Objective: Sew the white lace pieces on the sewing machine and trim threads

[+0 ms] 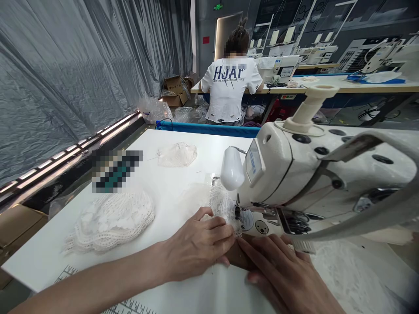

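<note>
White lace fabric [218, 201] runs under the needle area of a white sewing machine [271, 161]. My left hand [199, 244] grips the near end of the lace, fingers bent and pressed together just left of the presser foot. On the other side, my right hand [281, 264] lies low by the machine bed, its fingers stretched towards the needle and close to my left fingertips. A dark brown patch [240, 255] shows between the hands; I cannot make out what it is. Sheer pale fabric spreads left of the lace.
A pile of white lace pieces [114, 220] lies on the white table [170, 196] at left, with a small sheer piece [178, 155] further back. More lace [350, 274] sits at right. A ruler marking [131, 306] edges the front. Ahead, a person [231, 87] sits at another table.
</note>
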Available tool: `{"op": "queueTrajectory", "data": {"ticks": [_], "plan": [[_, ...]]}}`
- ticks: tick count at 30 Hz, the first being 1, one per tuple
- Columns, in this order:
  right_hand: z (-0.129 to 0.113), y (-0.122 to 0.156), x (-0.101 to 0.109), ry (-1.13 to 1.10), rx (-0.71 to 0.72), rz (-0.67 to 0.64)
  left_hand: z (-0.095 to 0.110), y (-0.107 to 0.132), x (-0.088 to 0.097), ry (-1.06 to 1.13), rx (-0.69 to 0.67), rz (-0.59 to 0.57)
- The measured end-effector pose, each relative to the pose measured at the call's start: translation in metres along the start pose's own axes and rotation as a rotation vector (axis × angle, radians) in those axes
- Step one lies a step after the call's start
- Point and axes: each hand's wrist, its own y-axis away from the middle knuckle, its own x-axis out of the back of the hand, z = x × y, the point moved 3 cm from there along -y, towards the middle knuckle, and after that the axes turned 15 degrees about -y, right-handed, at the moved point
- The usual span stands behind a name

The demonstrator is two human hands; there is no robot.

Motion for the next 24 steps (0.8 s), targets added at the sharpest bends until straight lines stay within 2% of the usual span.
{"op": "queueTrajectory", "data": {"ticks": [10, 15, 20, 24], "plan": [[-0.0033, -0.0015, 0.0042, 0.048, -0.005, 0.083, 0.0015, 0.0002, -0.0005, -0.01, 0.007, 0.031], [-0.0044, -0.0018, 0.0031, 0.009, -0.096, 0.112, 0.001, -0.0001, 0.0001, -0.001, 0.017, 0.048], [-0.002, 0.0002, -0.001, -0.009, -0.065, 0.093, 0.0004, -0.001, -0.001, 0.007, 0.026, 0.05], [0.0024, 0.0021, -0.0041, -0.055, -0.108, 0.146, 0.0001, -0.0022, -0.0004, 0.002, 0.033, 0.043]]}}
